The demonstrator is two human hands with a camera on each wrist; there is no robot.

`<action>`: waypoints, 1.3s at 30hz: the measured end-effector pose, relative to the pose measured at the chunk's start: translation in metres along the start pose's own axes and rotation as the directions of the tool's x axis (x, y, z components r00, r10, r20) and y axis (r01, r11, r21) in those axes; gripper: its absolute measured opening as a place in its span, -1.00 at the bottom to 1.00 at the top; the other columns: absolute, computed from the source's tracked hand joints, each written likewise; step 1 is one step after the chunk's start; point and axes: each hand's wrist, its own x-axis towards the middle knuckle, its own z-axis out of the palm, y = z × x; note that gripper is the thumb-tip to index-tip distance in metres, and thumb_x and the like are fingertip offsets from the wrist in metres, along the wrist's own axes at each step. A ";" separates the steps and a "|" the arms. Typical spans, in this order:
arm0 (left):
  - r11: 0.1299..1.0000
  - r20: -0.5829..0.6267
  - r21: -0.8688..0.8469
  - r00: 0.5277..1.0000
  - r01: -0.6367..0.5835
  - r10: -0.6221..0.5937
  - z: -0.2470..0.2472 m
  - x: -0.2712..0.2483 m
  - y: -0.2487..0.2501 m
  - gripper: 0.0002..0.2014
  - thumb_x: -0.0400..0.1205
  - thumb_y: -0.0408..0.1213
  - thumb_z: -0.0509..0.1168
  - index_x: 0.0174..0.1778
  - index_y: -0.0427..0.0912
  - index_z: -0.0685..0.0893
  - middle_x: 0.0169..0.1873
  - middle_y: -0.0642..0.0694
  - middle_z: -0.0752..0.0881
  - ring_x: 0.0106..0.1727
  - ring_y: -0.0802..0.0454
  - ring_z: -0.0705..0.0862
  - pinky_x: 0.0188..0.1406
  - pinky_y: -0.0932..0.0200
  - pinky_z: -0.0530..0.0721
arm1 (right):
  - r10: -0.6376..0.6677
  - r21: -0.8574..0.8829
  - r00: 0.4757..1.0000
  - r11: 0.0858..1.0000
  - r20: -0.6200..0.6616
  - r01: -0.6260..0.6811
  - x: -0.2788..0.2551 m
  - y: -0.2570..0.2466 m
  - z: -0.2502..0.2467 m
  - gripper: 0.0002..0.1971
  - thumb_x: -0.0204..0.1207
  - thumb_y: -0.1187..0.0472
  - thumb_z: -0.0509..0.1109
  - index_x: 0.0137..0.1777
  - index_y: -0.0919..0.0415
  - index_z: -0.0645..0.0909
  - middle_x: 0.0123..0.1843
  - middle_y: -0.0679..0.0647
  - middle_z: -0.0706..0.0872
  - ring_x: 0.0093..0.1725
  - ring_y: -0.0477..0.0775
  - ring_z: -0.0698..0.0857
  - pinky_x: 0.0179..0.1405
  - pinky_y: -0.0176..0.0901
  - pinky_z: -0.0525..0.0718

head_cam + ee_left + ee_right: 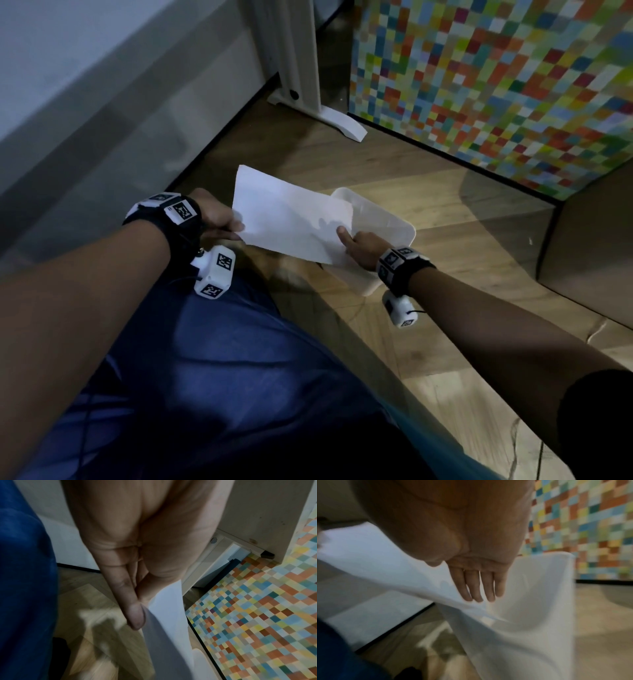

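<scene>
A white sheet of paper [291, 219] is held in the air between both hands, above the wooden floor. My left hand [219, 219] pinches its left edge; in the left wrist view the thumb [135, 616] presses on the paper [168, 622]. My right hand [359, 245] holds the near right corner, thumb on top. The right wrist view shows its straight fingers [477, 585] under the paper [385, 563]. A white plastic bin [387, 222] stands on the floor just below and to the right, partly hidden by the sheet, and the bin [539, 588] also shows beyond the right fingers.
A multicoloured checkered surface [496, 75] fills the far right. A white furniture foot [329, 116] stands on the floor behind the paper, beside a pale wall [68, 102]. A light wooden panel [589, 246] is at the right. My blue-clad leg [222, 377] is below.
</scene>
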 end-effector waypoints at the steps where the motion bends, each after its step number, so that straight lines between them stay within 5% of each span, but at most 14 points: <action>1: 1.000 0.002 -0.001 1.000 -0.003 0.003 0.001 0.001 0.000 -0.80 0.51 -0.51 0.63 -0.01 -0.50 0.81 -0.21 -0.41 0.87 -0.14 -0.23 0.91 0.16 -0.14 0.83 | -0.029 -0.050 0.998 0.998 -0.052 0.027 -0.005 -0.012 -0.003 -0.16 0.82 -0.35 -0.15 0.37 0.29 0.77 0.37 0.31 0.78 0.19 0.26 0.72 0.29 0.03 0.52; 6: 1.000 0.018 0.004 1.000 -0.024 0.024 0.010 0.000 0.008 -0.84 0.53 -0.55 0.59 -0.02 -0.50 0.81 -0.33 -0.35 0.86 -0.36 -0.14 0.89 -0.31 0.06 0.85 | -0.490 0.194 0.870 0.859 0.046 0.474 -0.038 -0.087 0.019 -0.34 0.81 -0.37 -0.05 0.78 -0.10 0.39 0.80 -0.05 0.43 0.76 0.00 0.40 0.79 -0.04 0.19; 8: 1.000 0.007 0.016 1.000 -0.027 0.027 0.009 0.002 0.009 -0.83 0.50 -0.52 0.62 -0.04 -0.48 0.83 -0.31 -0.34 0.87 -0.29 -0.19 0.90 -0.19 -0.04 0.88 | -0.566 0.172 0.818 0.820 0.101 0.546 -0.037 -0.085 0.028 -0.36 0.83 -0.33 -0.06 0.84 -0.15 0.26 0.86 -0.10 0.27 0.84 -0.05 0.23 0.83 -0.04 0.05; 11: 1.000 0.018 -0.027 1.000 -0.005 0.006 0.002 0.007 0.007 -0.74 0.45 -0.53 0.64 0.03 -0.50 0.84 -0.21 -0.37 0.88 -0.18 -0.23 0.92 0.05 -0.15 0.86 | -0.459 0.037 0.870 0.887 0.178 0.461 -0.023 -0.041 0.015 -0.38 0.84 -0.32 -0.13 0.84 -0.19 0.25 0.88 -0.11 0.22 0.84 -0.03 0.19 0.84 0.03 0.01; 15: 0.999 0.028 -0.024 0.999 -0.035 0.036 -0.002 0.005 0.007 -0.96 0.60 -0.62 0.48 -0.08 -0.51 0.76 -0.20 -0.41 0.84 -0.48 -0.06 0.85 -0.46 0.14 0.82 | -0.068 -0.159 0.993 0.984 0.099 0.083 -0.013 0.011 -0.006 -0.19 0.75 -0.45 -0.22 0.25 0.06 0.76 0.30 0.21 0.81 0.18 0.23 0.75 0.42 0.13 0.57; 17: 0.998 0.022 -0.060 0.999 -0.034 0.035 0.000 0.008 0.005 -0.96 0.61 -0.62 0.48 -0.07 -0.48 0.76 -0.14 -0.43 0.86 -0.32 -0.12 0.88 -0.10 0.04 0.89 | -0.073 -0.215 0.997 0.974 -0.019 0.068 -0.011 -0.001 -0.011 -0.25 0.82 -0.35 -0.14 0.16 0.16 0.78 0.22 0.27 0.83 0.08 0.24 0.75 0.25 0.05 0.57; 19: 0.997 0.034 -0.071 0.999 -0.010 0.013 0.003 0.010 0.003 -0.91 0.61 -0.60 0.50 0.00 -0.48 0.77 -0.20 -0.38 0.88 -0.18 -0.16 0.89 0.16 -0.08 0.84 | -0.251 -0.104 0.965 0.965 -0.081 0.242 -0.013 -0.037 -0.007 -0.36 0.86 -0.27 -0.04 0.39 0.13 0.75 0.46 0.23 0.77 0.38 0.24 0.73 0.44 0.03 0.54; 21: 0.998 0.050 -0.057 0.999 -0.001 0.004 0.007 0.011 0.003 -0.90 0.62 -0.59 0.49 0.02 -0.50 0.76 -0.25 -0.35 0.88 -0.28 -0.13 0.90 -0.02 -0.04 0.89 | -0.491 0.067 0.870 0.867 -0.041 0.493 -0.017 -0.081 0.004 -0.44 0.90 -0.16 -0.02 0.75 0.05 0.46 0.80 0.06 0.42 0.78 0.04 0.38 0.80 -0.06 0.23; 24: 0.999 0.048 0.019 0.998 -0.045 0.045 0.010 0.012 0.005 -0.93 0.62 -0.57 0.48 -0.02 -0.51 0.78 -0.22 -0.36 0.86 -0.36 -0.11 0.87 -0.32 0.08 0.86 | -0.629 0.216 0.777 0.758 -0.004 0.615 -0.012 -0.120 0.023 -0.43 0.92 -0.10 -0.05 0.88 0.00 0.14 0.92 -0.06 0.03 0.88 -0.12 -0.03 0.87 -0.19 -0.07; 28: 0.998 0.048 -0.036 0.998 -0.044 0.045 0.009 0.018 0.005 -0.86 0.63 -0.53 0.53 0.08 -0.47 0.79 -0.03 -0.29 0.84 -0.04 -0.14 0.87 0.20 -0.04 0.83 | -0.488 0.126 0.867 0.871 0.102 0.475 0.011 -0.088 0.030 -0.21 0.76 -0.39 -0.29 0.90 -0.01 -0.01 0.93 0.04 -0.08 0.90 0.04 -0.14 0.89 0.02 -0.16; 31: 0.998 0.034 -0.047 0.999 -0.038 0.040 0.000 0.021 0.005 -0.87 0.63 -0.54 0.52 0.07 -0.47 0.78 -0.12 -0.26 0.85 -0.22 -0.08 0.87 -0.12 0.10 0.88 | -0.256 -0.077 0.952 0.959 0.167 0.272 0.012 -0.036 0.015 -0.38 0.92 -0.09 -0.18 0.91 0.11 -0.04 0.92 0.23 -0.09 0.90 0.29 -0.07 0.84 0.06 -0.10; 34: 0.999 0.023 -0.033 0.999 -0.035 0.035 -0.006 0.020 0.003 -0.86 0.63 -0.55 0.52 0.07 -0.49 0.77 -0.19 -0.27 0.87 -0.37 -0.03 0.88 -0.42 0.18 0.84 | -0.046 -0.208 0.994 0.976 0.103 0.067 -0.010 -0.018 -0.004 -0.43 0.93 -0.07 -0.10 0.79 0.23 0.29 0.73 0.46 0.39 0.66 0.46 0.47 0.67 0.25 0.36; 36: 0.999 0.029 -0.033 0.999 -0.035 0.036 -0.003 0.021 0.001 -0.88 0.64 -0.57 0.50 0.06 -0.47 0.78 -0.12 -0.26 0.84 -0.34 -0.06 0.88 -0.43 0.20 0.83 | -0.147 -0.175 0.989 0.973 0.035 0.150 -0.014 -0.040 -0.007 -0.49 0.93 -0.01 -0.03 0.70 0.26 0.43 0.63 0.41 0.53 0.58 0.43 0.54 0.61 0.26 0.46; 39: 0.998 0.043 -0.037 0.997 -0.058 0.059 0.006 0.021 -0.003 -0.88 0.63 -0.60 0.49 0.07 -0.46 0.79 -0.04 -0.27 0.83 -0.18 -0.09 0.84 -0.44 0.24 0.82 | -0.373 0.073 0.928 0.925 0.004 0.372 -0.009 -0.092 0.003 -0.41 0.92 -0.03 0.05 0.84 0.25 0.25 0.86 0.21 0.25 0.85 0.19 0.21 0.84 -0.11 0.04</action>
